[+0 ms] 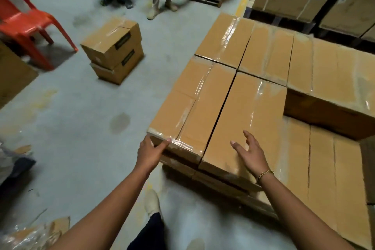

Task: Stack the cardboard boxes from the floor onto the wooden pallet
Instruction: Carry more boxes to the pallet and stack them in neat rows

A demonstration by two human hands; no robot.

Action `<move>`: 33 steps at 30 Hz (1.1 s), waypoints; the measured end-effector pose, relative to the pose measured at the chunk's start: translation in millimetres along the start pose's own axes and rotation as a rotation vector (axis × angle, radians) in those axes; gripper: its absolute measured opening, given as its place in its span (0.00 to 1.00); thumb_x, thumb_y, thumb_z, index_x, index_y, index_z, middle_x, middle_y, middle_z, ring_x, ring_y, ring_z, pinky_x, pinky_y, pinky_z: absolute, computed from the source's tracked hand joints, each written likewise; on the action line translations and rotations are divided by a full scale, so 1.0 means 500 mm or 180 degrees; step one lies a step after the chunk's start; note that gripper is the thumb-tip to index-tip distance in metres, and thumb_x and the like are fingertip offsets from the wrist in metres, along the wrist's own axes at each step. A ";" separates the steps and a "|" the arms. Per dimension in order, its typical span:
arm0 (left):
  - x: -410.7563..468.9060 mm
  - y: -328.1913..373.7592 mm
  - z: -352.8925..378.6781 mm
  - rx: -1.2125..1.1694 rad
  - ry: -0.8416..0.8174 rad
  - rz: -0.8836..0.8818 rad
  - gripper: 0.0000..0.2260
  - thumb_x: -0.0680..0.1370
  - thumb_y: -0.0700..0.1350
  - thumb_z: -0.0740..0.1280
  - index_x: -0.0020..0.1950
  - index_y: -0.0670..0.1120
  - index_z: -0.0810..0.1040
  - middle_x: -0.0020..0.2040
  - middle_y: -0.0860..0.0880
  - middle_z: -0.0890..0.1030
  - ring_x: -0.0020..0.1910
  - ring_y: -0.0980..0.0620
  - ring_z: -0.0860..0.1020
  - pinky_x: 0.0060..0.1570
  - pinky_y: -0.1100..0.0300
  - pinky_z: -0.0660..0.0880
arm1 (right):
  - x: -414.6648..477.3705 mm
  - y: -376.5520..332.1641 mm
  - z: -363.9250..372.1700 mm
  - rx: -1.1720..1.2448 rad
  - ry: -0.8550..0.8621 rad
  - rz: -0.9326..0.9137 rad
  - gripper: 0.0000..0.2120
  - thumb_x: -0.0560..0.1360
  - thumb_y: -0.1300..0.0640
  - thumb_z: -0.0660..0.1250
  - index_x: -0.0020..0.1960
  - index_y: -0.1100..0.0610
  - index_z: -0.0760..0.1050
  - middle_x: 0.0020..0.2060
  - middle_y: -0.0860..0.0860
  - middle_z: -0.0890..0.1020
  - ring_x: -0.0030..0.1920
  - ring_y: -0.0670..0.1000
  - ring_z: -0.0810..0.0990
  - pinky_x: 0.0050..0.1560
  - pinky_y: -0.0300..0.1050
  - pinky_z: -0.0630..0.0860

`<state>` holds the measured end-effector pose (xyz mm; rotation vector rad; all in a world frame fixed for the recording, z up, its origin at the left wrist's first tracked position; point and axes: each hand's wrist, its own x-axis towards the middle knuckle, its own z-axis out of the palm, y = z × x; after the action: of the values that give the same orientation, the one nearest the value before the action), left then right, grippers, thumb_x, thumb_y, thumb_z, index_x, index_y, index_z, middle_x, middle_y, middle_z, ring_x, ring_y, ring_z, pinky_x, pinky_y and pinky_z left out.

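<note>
Cardboard boxes (233, 79), taped and packed edge to edge, already form the upper layer of the stack, with a lower layer (324, 168) left bare at the near right; the wooden pallet is hidden beneath. The left hand (151, 152) sits on the near corner of the front-left box (182, 111), thumb along its top edge, its fingers round the side, so I cannot tell whether they grip or only press. The right hand (251, 153) is over the front-right box (243, 118), fingers apart and straight, holding nothing. On the floor (81, 118) two boxes (113, 51) wait, one on the other, well apart from the stack. By my judgement most is done, and those two remain. Beyond stands a red chair (24, 24)
</note>
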<state>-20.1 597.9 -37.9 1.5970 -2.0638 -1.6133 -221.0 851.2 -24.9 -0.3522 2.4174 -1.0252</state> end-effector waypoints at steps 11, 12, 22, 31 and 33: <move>0.177 0.014 -0.364 -0.0057 -0.0007 0.0199 0.29 0.78 0.63 0.70 0.76 0.51 0.71 0.78 0.48 0.70 0.75 0.47 0.69 0.69 0.51 0.68 | 0.130 -0.334 0.244 0.0091 -0.0572 -0.0335 0.29 0.80 0.45 0.69 0.77 0.50 0.66 0.76 0.48 0.70 0.73 0.54 0.72 0.68 0.52 0.71; 0.202 0.008 -0.402 -0.0054 -0.0044 0.0178 0.29 0.78 0.62 0.70 0.75 0.51 0.72 0.77 0.48 0.71 0.75 0.48 0.70 0.68 0.51 0.68 | 0.143 -0.364 0.276 0.0136 -0.0598 -0.0324 0.28 0.80 0.45 0.69 0.77 0.50 0.67 0.75 0.49 0.71 0.72 0.54 0.72 0.67 0.51 0.71; 0.457 0.000 -0.712 -0.0274 -0.0007 0.0016 0.26 0.78 0.61 0.71 0.73 0.51 0.75 0.71 0.49 0.76 0.69 0.50 0.74 0.67 0.52 0.71 | 0.270 -0.627 0.540 0.0563 -0.0914 -0.0114 0.24 0.80 0.49 0.70 0.74 0.52 0.71 0.70 0.49 0.75 0.67 0.48 0.73 0.66 0.48 0.70; 0.805 0.062 -0.870 -0.0194 0.0118 -0.0013 0.27 0.78 0.61 0.72 0.73 0.51 0.75 0.72 0.51 0.76 0.70 0.52 0.74 0.66 0.54 0.70 | 0.566 -0.829 0.742 0.0618 -0.0903 -0.0012 0.23 0.79 0.46 0.70 0.72 0.49 0.73 0.69 0.47 0.77 0.65 0.49 0.77 0.69 0.56 0.73; 0.894 0.090 -0.896 -0.0167 0.0126 -0.0066 0.26 0.78 0.61 0.71 0.72 0.51 0.75 0.71 0.51 0.76 0.70 0.51 0.74 0.65 0.55 0.70 | 0.642 -0.874 0.788 0.0612 -0.0966 0.0033 0.23 0.80 0.47 0.70 0.72 0.50 0.72 0.70 0.48 0.76 0.64 0.49 0.76 0.68 0.53 0.73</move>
<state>13.4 -35.6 -27.3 1.6251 -1.9754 -1.6148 -265.2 183.0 -50.5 -0.3961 2.0325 -1.1021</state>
